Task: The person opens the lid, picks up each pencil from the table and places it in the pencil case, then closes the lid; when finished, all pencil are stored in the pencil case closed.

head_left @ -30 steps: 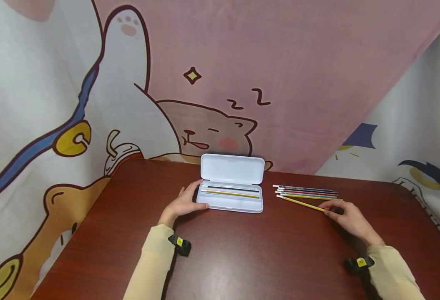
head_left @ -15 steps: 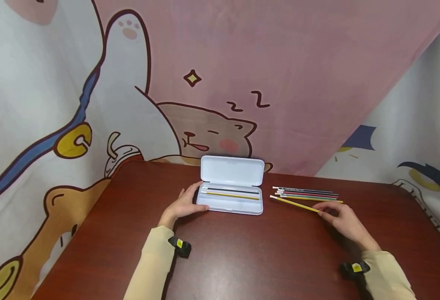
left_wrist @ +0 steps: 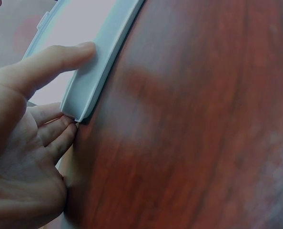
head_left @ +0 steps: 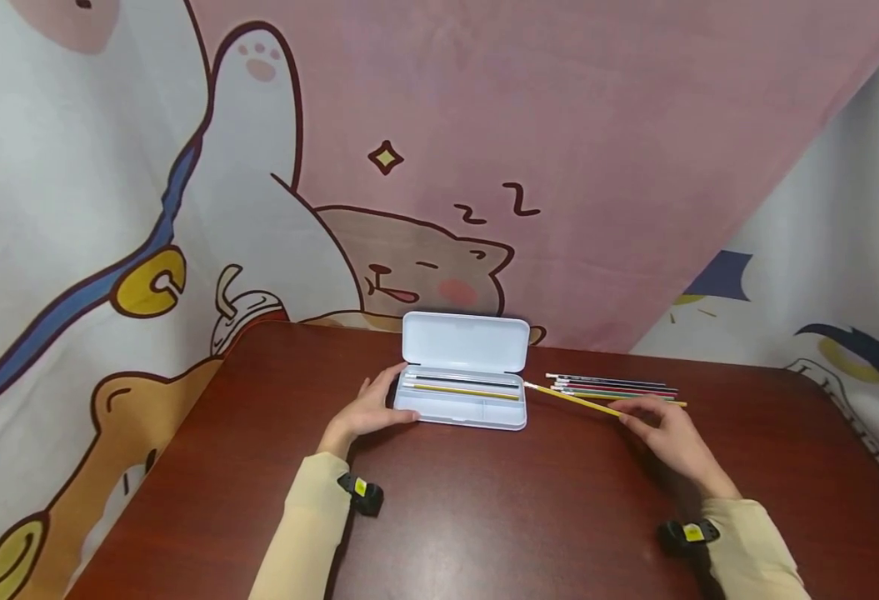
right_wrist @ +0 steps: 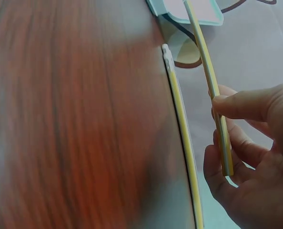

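A white pencil case (head_left: 465,342) stands with its lid up at the back of the table. In it lie a dark pencil (head_left: 476,382) and a yellow pencil (head_left: 461,391), side by side in the rear compartment. My left hand (head_left: 364,408) holds the case's left end, thumb over the front rim and fingers at the end wall. Between thumb and fingers, my right hand (head_left: 667,433) pinches another yellow pencil (right_wrist: 206,57) near one end. That pencil slants above the table, its white eraser end by the case's right side.
Several pencils (head_left: 611,385) in dark, red, green and yellow lie in a row right of the case, just beyond my right hand. The brown table (head_left: 499,500) ends at a cartoon-printed cloth (head_left: 634,208) behind the case.
My right hand has moved left with the yellow pencil, bringing its eraser end up to the case and away from the row. My left hand stays on the case.
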`<state>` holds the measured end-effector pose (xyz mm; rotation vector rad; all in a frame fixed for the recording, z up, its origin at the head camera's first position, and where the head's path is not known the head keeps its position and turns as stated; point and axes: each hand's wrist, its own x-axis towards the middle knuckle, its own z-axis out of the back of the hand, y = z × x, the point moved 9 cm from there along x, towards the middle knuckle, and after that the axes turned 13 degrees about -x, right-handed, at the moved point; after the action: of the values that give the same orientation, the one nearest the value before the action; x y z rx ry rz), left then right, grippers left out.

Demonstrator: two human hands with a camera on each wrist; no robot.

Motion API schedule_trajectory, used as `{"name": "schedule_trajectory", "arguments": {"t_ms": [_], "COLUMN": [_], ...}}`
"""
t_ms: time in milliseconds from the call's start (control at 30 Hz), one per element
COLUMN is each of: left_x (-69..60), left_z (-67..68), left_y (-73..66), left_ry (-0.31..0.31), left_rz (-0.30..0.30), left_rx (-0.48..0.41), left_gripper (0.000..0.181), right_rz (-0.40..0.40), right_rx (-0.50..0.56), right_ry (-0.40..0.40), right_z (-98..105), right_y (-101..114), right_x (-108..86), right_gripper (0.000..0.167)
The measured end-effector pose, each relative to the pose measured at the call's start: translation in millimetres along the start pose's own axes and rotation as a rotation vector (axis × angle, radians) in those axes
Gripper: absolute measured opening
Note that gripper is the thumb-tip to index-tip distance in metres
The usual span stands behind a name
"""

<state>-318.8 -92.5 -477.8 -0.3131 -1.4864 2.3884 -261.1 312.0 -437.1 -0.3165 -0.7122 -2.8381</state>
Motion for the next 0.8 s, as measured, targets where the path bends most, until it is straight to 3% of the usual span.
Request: {"name": "schedule_trajectory", "arguments": {"t_ms": [167,567,800], "left_x": [0.4,-0.9,-1.0], "left_z": [-0.4,0.0,0.2], "left_y": [0.5,1.3,-0.1], "left_ry": [-0.001,0.000,0.005], "left_rz": [0.002,0.014,0.017], "left_rx": [-0.008,-0.001,-0.011], "left_gripper": [0.090,0.089,0.090], "right_rz": [-0.016,0.057,0.035], "right_rx": [0.034,0.062,0.107], "right_ry": [0.022,0.003,0.020], "right_z": [-11,-31,-46], "right_y": [8,37,53], "right_x": [3.1,19.2,29.1], "right_gripper": [0.016,0.017,0.018]}}
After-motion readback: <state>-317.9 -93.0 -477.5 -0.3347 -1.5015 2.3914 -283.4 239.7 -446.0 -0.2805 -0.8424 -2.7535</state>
